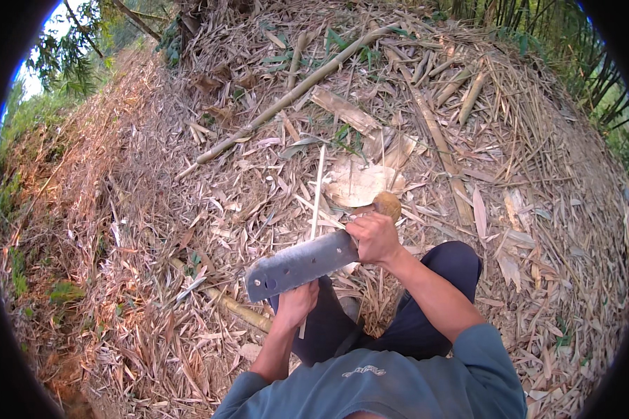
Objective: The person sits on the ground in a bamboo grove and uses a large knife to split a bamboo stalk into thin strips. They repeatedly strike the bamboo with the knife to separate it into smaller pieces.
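My right hand point(374, 237) is wrapped round the wooden handle point(387, 206) of a broad machete. Its wide grey blade point(302, 264) points left across my lap and has a few holes near the squared end. Just below the blade's far-left part, my left hand point(299, 302) is closed round a thin pale bamboo strip point(319, 185). The strip runs away from me beyond the blade, and its short near end sticks out under my left hand. The blade hides the strip's middle and some of my left fingers.
Dry bamboo leaves point(210, 202) cover the sloping ground. A long bamboo pole point(286, 101) lies diagonally ahead, and another pole point(241, 311) lies left of my legs. Pale husks point(360, 183) and cut pieces point(472, 99) are scattered ahead. Standing bamboo point(573, 49) grows at the far right.
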Demonstrator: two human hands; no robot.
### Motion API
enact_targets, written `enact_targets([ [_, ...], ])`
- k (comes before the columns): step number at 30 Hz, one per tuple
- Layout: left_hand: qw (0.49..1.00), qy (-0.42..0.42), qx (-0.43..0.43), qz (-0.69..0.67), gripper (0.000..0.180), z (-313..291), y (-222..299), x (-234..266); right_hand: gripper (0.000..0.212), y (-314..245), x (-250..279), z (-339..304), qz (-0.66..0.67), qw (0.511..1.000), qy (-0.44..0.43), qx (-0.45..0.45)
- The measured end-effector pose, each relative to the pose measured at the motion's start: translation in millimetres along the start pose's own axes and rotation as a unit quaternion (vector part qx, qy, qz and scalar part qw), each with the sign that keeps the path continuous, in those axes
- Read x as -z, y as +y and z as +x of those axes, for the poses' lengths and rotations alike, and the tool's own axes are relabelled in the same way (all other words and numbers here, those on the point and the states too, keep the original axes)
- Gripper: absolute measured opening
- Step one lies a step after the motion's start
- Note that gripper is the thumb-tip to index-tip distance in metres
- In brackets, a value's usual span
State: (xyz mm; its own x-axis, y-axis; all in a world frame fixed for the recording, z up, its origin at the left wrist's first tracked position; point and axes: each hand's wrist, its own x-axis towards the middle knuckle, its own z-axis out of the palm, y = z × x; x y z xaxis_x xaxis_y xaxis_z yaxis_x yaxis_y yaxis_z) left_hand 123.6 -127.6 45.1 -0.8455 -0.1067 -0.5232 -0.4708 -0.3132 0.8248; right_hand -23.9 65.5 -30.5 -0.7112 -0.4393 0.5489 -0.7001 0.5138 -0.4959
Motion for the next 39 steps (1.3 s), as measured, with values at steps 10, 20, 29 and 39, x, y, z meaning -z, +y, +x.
enact_targets([
  [10,0.999,-0.003,0.034,0.015,0.019,-19,14,-6,0.017,-20,5,9,0.022,0.999,-0.03,-0.004],
  [20,0.999,0.023,0.035,0.016,0.019,-26,4,-6,0.018,-13,-13,-10,0.0,1.0,-0.027,0.001],
  [29,0.995,-0.081,0.049,-0.016,0.022,-66,4,6,0.02,2,11,6,-0.086,0.992,-0.03,-0.089],
  [39,0.999,-0.004,-0.033,-0.026,0.022,-25,10,22,0.03,3,8,28,0.04,0.916,0.074,-0.392],
])
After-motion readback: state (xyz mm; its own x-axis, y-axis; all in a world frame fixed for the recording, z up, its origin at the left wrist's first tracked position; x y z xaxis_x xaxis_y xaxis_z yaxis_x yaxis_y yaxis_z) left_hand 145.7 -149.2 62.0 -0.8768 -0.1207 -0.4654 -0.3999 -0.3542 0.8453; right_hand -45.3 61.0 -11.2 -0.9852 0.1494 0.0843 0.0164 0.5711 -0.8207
